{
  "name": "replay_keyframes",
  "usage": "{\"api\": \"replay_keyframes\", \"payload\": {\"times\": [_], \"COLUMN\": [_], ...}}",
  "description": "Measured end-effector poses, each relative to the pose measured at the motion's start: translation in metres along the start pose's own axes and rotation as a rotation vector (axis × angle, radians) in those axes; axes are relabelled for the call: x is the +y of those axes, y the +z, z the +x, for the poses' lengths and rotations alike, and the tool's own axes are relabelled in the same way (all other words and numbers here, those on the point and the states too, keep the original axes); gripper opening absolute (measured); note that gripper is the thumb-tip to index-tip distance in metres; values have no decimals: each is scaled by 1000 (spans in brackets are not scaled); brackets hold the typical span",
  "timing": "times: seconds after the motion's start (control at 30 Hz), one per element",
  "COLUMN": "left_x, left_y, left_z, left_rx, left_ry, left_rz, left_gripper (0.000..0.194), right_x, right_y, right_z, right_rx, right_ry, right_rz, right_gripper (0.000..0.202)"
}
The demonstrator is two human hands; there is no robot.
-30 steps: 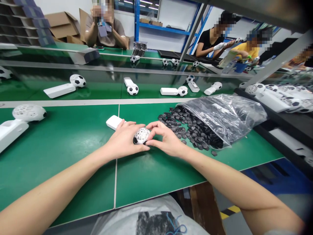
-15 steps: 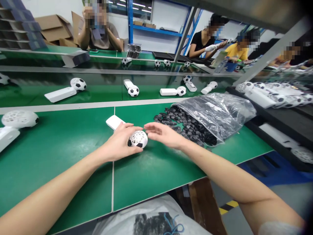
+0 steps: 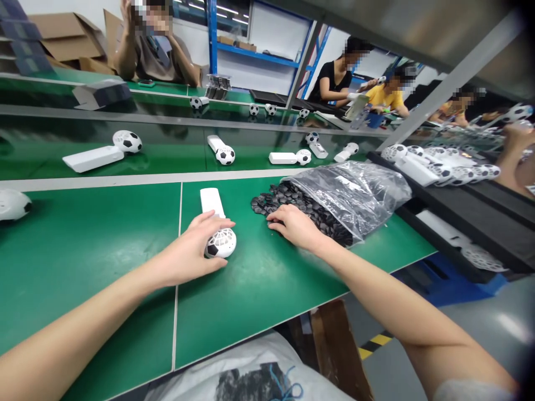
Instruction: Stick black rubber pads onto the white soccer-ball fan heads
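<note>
A white handheld fan with a soccer-ball-shaped head lies on the green table, its handle pointing away from me. My left hand is closed around the fan head, thumb at the near side and fingers over the far side. At the left edge of a heap of small black pieces, my right hand has its fingers bent and its thumb close to them. Whatever sits between those fingertips is too small to make out. The heap spills from a clear plastic bag.
Several similar fans, one of them a fan, lie on the dark green strip beyond the table. Black trays with more fans stand at the right. Another fan head is at the left edge. Co-workers sit across the line.
My right hand has moved away from the fan head to the black pieces. The fan's handle has swung from pointing up-left to nearly straight away from me, with my left hand still on the head.
</note>
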State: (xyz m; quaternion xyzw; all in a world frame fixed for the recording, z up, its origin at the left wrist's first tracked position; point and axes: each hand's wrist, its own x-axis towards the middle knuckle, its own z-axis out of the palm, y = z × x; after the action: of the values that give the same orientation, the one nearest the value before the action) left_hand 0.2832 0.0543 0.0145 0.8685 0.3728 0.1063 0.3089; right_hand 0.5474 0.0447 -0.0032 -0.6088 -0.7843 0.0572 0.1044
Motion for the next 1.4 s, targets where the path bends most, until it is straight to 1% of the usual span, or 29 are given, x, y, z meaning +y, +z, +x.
{"api": "replay_keyframes", "payload": {"times": [0.13, 0.2, 0.27, 0.3, 0.4, 0.5, 0.6, 0.67, 0.73, 0.8, 0.87, 0.9, 0.97, 1.03, 1.1, 1.23, 1.33, 1.4], "left_x": [1, 1, 1, 1, 0, -3, -5, -4, -2, -1, -1, -1, 0, 1, 2, 0, -1, 0], "left_y": [4, 4, 4, 4, 4, 4, 4, 4, 6, 8, 9, 9, 9, 9, 10, 13, 14, 14], "left_z": [0, 1, 1, 1, 1, 0, 0, 1, 2, 3, 3, 3, 3, 3, 4, 4, 4, 4], "left_rx": [-5, -6, 6, 11, 1, -24, -26, -3, 36, 74, 105, 114, 122, 123, 130, 146, 154, 131], "left_ry": [18, 32, 44, 49, 67, 111, 132, 109, 81, 67, 70, 82, 108, 123, 106, 29, 22, 22], "left_rz": [-33, -39, -39, -39, -45, -59, -76, -93, -120, -142, -144, -139, -144, -172, -205, -294, -349, -336], "left_gripper": [57, 57, 58, 58, 61, 64, 65, 68, 75, 78, 72, 67, 58, 55, 59, 71, 69, 67], "right_x": [2, -2, -12, -18, -39, -54, -62, -66, -69, -71, -71, -70, -68, -66, -65, -71, -72, -65], "right_y": [-3, -5, -8, -9, -14, -16, -13, -10, -6, -1, 2, 4, 8, 11, 15, 24, 25, 21], "right_z": [2, 0, -4, -6, -10, -11, -7, -2, 2, 6, 9, 11, 13, 13, 12, 9, 11, 15], "right_rx": [-2, -22, -53, -65, -50, 26, 78, 94, 100, 96, 96, 100, 104, 80, 48, -11, -50, -47], "right_ry": [-33, -32, -38, -67, -244, -413, -571, -644, -672, -651, -599, -567, -502, -450, -424, -346, -281, -278], "right_rz": [95, 229, 403, 474, 549, 524, 458, 433, 443, 484, 543, 577, 633, 659, 680, 786, 834, 822], "right_gripper": [3, 3, 8, 11, 12, 10, 17, 20, 16, 10, 7, 8, 22, 36, 44, 46, 48, 39]}}
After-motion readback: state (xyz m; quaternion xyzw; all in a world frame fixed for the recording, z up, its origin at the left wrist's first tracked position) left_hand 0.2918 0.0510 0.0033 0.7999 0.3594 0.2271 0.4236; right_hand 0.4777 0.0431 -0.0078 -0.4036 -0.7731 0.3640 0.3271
